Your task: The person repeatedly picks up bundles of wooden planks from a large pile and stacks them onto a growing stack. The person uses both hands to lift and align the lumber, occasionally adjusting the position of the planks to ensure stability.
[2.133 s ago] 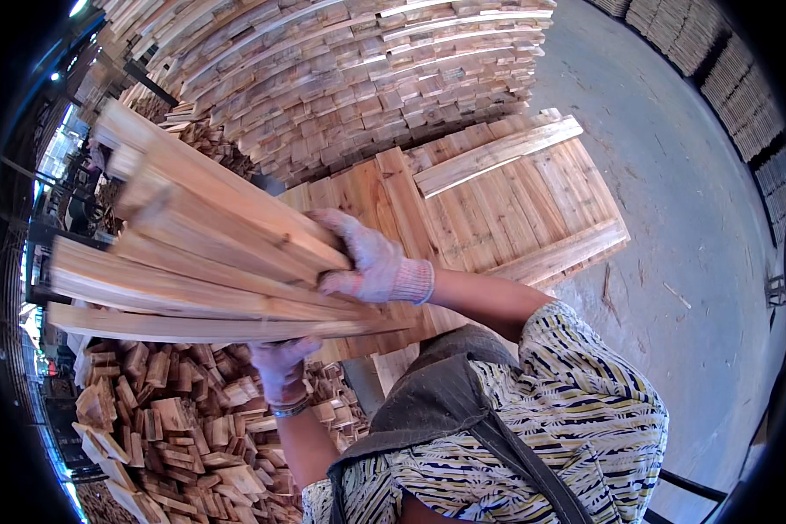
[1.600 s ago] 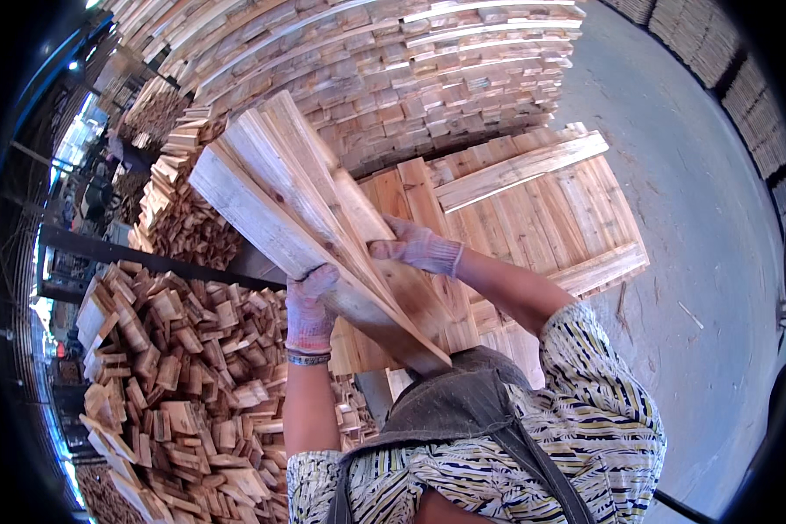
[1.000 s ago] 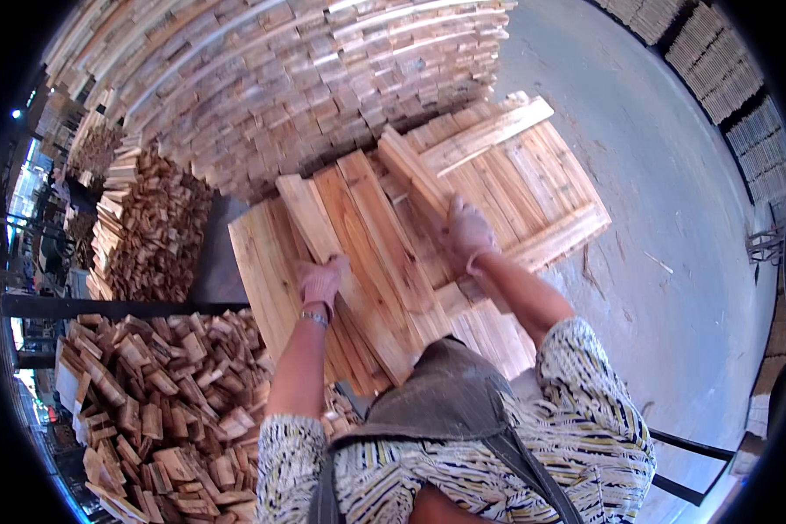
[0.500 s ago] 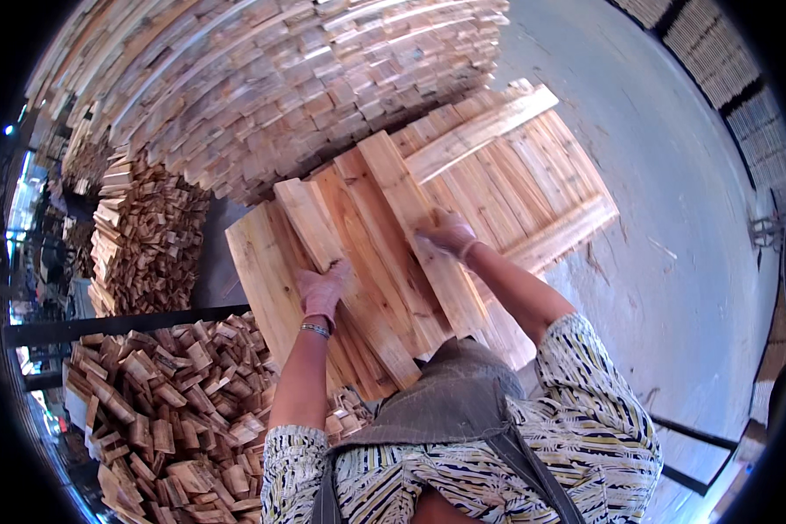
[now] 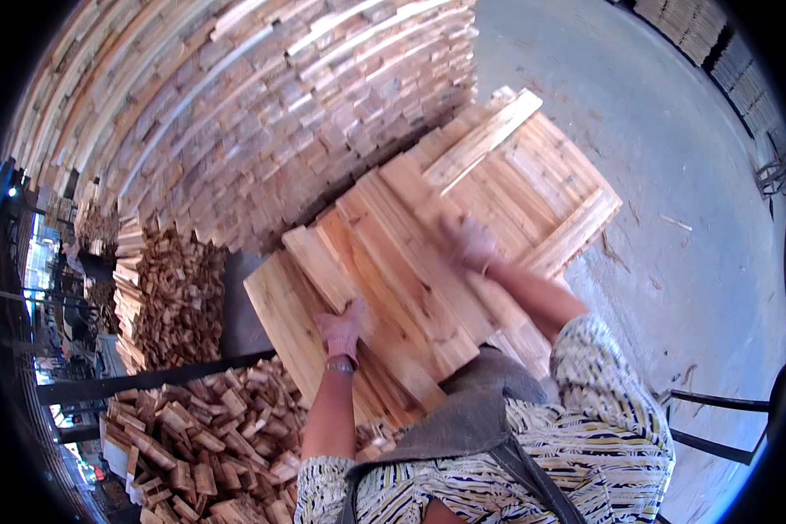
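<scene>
A bundle of pale wooden slats (image 5: 393, 262) lies slanted on top of a low flat stack of boards (image 5: 541, 166) in front of me. My left hand (image 5: 345, 327), in a pinkish glove, rests with fingers spread on the near end of the slats. My right hand (image 5: 472, 244), also gloved and blurred, lies flat on the slats further to the right. Neither hand is wrapped around a slat.
A tall wall of stacked boards (image 5: 262, 113) rises behind the low stack. A heap of short wood offcuts (image 5: 192, 437) lies at lower left behind a black metal rail (image 5: 131, 384). Another stack of short pieces (image 5: 170, 297) stands left. Grey concrete floor (image 5: 672, 131) spreads right.
The bundle I carried at chest height has come down onto the low stack. Both hands have let go of it and now lie flat on top of the slats.
</scene>
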A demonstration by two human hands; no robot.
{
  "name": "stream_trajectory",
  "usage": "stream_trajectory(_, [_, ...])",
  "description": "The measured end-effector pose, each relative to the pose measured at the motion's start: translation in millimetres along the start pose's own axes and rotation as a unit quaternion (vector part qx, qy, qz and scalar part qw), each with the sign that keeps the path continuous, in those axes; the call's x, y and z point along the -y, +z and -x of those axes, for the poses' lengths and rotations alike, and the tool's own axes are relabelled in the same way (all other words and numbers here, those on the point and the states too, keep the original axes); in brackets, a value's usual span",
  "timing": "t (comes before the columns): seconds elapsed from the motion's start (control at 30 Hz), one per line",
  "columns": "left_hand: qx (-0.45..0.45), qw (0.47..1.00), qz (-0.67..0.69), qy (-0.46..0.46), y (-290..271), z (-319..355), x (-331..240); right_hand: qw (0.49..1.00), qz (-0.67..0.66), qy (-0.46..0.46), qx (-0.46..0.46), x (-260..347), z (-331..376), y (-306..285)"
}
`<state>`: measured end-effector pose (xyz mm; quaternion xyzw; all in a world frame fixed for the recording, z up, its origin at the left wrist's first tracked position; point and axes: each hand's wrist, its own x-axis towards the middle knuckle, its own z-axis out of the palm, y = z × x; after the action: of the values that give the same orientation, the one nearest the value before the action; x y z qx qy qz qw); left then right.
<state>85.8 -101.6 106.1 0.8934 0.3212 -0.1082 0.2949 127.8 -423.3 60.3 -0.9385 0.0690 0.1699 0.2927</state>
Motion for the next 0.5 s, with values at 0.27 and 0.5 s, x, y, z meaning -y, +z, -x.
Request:
stream_trajectory(0.27, [-0.032,0.998,0.055,-0.006,-1.2,9.1,-1.4,0.994,0.056,-0.034,-0.082,-13.6,9.3,-53.0])
stream_trajectory(0.5, [0.006,0.985,0.171,0.035,7.5,-10.9,20.1,0.996,0.072,0.041,-0.021,-21.6,2.6,-47.7])
